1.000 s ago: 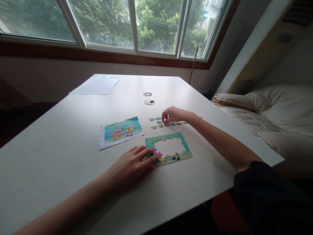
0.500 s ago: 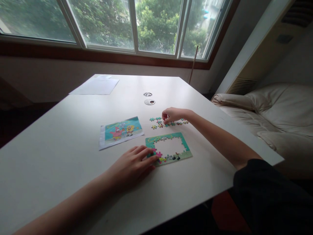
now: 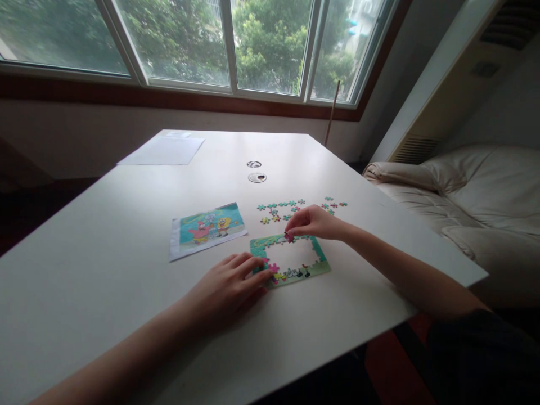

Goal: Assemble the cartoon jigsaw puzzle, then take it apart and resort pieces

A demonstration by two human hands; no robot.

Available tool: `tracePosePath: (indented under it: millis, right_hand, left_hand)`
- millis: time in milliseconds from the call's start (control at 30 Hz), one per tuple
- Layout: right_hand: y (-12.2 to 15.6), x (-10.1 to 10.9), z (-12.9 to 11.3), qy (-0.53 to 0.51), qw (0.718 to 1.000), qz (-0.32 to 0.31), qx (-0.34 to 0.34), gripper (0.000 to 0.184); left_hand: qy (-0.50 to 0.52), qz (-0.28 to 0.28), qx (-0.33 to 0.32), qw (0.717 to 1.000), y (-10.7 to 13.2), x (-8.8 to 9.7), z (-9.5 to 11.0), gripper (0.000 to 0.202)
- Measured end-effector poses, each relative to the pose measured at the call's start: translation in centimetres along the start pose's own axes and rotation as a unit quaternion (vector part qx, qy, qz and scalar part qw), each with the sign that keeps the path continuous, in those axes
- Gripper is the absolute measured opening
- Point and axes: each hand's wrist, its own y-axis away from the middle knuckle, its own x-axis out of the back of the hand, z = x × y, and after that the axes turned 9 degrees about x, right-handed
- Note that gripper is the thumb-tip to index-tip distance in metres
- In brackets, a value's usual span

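A jigsaw puzzle [image 3: 323, 265] lies on the white table with its border joined and its middle bare. My left hand [image 3: 236, 279] rests on its left side, fingers stretched out and touching the pink pieces at the lower left corner. Between thumb and fingertips, my right hand [image 3: 311, 223] pinches a pink puzzle piece [image 3: 289, 237] over the puzzle's top edge. Loose puzzle pieces [image 3: 275, 214] are scattered just behind the puzzle, partly hidden by my right hand. To the left lies a printed reference picture [image 3: 207, 226] with a pink and a yellow cartoon figure.
White sheets of paper [image 3: 162, 151] lie at the table's far left corner. Two round inserts, one being a cable hole [image 3: 257, 178], sit in the tabletop [image 3: 105, 242]. A cream sofa [image 3: 485, 191] stands to the right, and a thin stick [image 3: 332, 112] leans below the window.
My right hand has come from the loose pieces toward me, carrying a pink puzzle piece over the puzzle. More loose pieces show at the right. My left hand stays where it was.
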Motion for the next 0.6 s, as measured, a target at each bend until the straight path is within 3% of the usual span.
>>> tracePosePath:
  millis: [133, 233, 433, 600]
  right_hand:
    - [1.2, -2.1, -0.4, -0.053, 0.998, 0.015, -0.014, 0.025]
    - [1.4, -2.9, -1.1, -0.026, 0.999, -0.012, -0.017, 0.027]
    - [1.8, -3.3, -1.8, 0.061, 0.996, -0.064, 0.005, 0.028]
    - [1.9, -3.6, -2.2, 0.085, 0.994, -0.060, 0.015, 0.029]
  left_hand:
    - [-0.006, -0.003, 0.000, 1.000, 0.0, 0.0, 0.0, 0.030]
    - [-0.014, -0.006, -0.003, 1.000, 0.0, 0.0, 0.0, 0.029]
    - [-0.019, -0.012, -0.003, 1.000, -0.1, 0.0, 0.0, 0.030]
    - [-0.020, -0.010, -0.006, 1.000, -0.1, 0.0, 0.0, 0.030]
